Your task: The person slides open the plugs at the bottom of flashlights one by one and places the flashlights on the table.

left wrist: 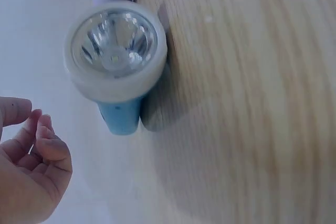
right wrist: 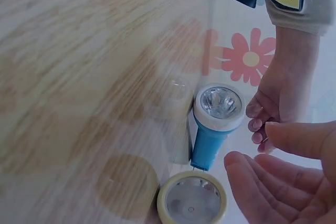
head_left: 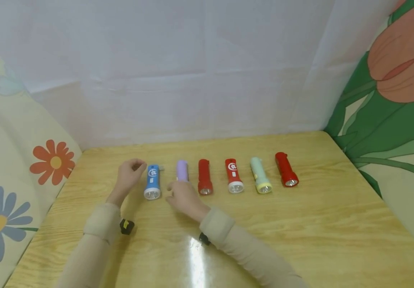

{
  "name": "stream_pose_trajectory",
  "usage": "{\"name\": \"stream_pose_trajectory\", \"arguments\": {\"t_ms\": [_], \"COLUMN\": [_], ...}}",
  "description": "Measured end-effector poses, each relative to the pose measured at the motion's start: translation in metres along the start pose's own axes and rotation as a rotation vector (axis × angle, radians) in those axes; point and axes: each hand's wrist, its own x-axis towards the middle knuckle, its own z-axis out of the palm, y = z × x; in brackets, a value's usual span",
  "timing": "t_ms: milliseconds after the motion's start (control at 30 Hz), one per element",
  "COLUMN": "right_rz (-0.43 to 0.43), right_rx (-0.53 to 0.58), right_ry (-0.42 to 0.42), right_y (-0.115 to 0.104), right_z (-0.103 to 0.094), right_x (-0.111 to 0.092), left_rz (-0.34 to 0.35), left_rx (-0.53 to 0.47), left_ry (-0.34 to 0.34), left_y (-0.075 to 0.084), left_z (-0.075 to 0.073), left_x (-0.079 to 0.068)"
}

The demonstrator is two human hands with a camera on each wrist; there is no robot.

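Observation:
A blue flashlight (head_left: pixel 152 178) with a white-rimmed lens lies at the left end of a row, its lens end toward me. Beside its left side is my left hand (head_left: pixel 129 174), fingers loosely bent and holding nothing. My right hand (head_left: pixel 185 199) is over the lens end of a lilac flashlight (head_left: pixel 182 170) and partly hides it in the head view. In the right wrist view, the thumb and fingers stand apart with nothing between them, near a cream-rimmed lens (right wrist: pixel 161 203). Small prongs show at the blue flashlight's tail there.
Rightward along the row lie a dark red flashlight (head_left: pixel 204 176), a red one with a white rim (head_left: pixel 233 172), a mint one with a yellow rim (head_left: pixel 259 172) and another dark red one (head_left: pixel 285 168). They rest on a wooden table (head_left: pixel 300 240) before a white cloth (head_left: pixel 207 72).

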Motion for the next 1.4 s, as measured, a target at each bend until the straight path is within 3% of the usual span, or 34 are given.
{"name": "stream_pose_trajectory", "arguments": {"t_ms": [167,367,667,900,1067,1400], "right_rz": [-0.02,-0.043,0.001,0.026,0.042,0.072], "right_rx": [0.029,-0.021,-0.015,0.066,0.074,0.079], "right_ry": [0.029,0.102,0.131,0.101,0.093,0.113], "right_y": [0.006,0.014,0.027,0.036,0.041,0.039], "right_z": [-0.007,-0.016,-0.024,-0.025,-0.023,-0.021], "right_x": [-0.006,-0.013,-0.019,-0.02,-0.016,-0.007], "left_rz": [0.066,0.164,0.264,0.241,0.249,0.182], "left_rx": [0.024,0.025,0.015,0.017,0.018,0.052], "left_ry": [0.011,0.011,-0.021,-0.029,-0.062,-0.159], "left_y": [0.007,0.016,0.025,0.031,0.034,0.039], "left_z": [0.007,0.014,0.021,0.025,0.029,0.03], "left_x": [-0.009,-0.019,-0.027,-0.021,-0.015,0.003]}}
